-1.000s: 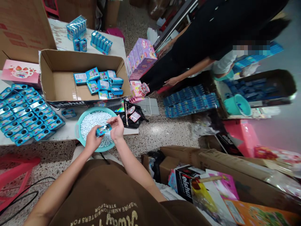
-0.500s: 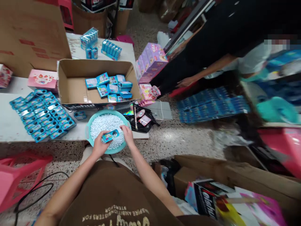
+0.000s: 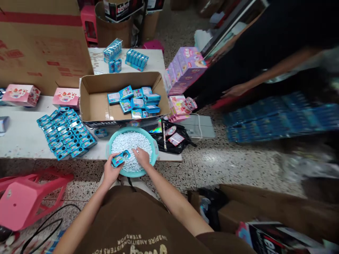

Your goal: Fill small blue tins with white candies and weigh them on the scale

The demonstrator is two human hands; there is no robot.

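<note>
A turquoise basin (image 3: 155, 151) full of small white pellets (image 3: 129, 139) is at the table's front edge. Over its left side, my left hand (image 3: 111, 171) is closed on a small blue tin (image 3: 120, 158) with a dark round opening at one end. My right hand (image 3: 142, 157) dips its fingertips among the pellets, fingers pressed together; whatever they may pinch is too small to make out. Just behind the basin stands an open cardboard box (image 3: 95, 83) with several blue packs (image 3: 137, 103) inside. Left of the basin lie rows of similar blue tins (image 3: 67, 132).
Pink strawberry boxes (image 3: 21, 94) stand at the left, purple boxes (image 3: 182, 67) at the right. A black bag (image 3: 169, 144) lies right of the basin. A pink stool (image 3: 23, 201) is at lower left. Another person's hand (image 3: 235, 90) shows at right, near blue packs (image 3: 278, 118).
The view has shifted, so the table appears further right. My right hand has moved from the basin's right rim down into the pellets. My left hand still holds the tin.
</note>
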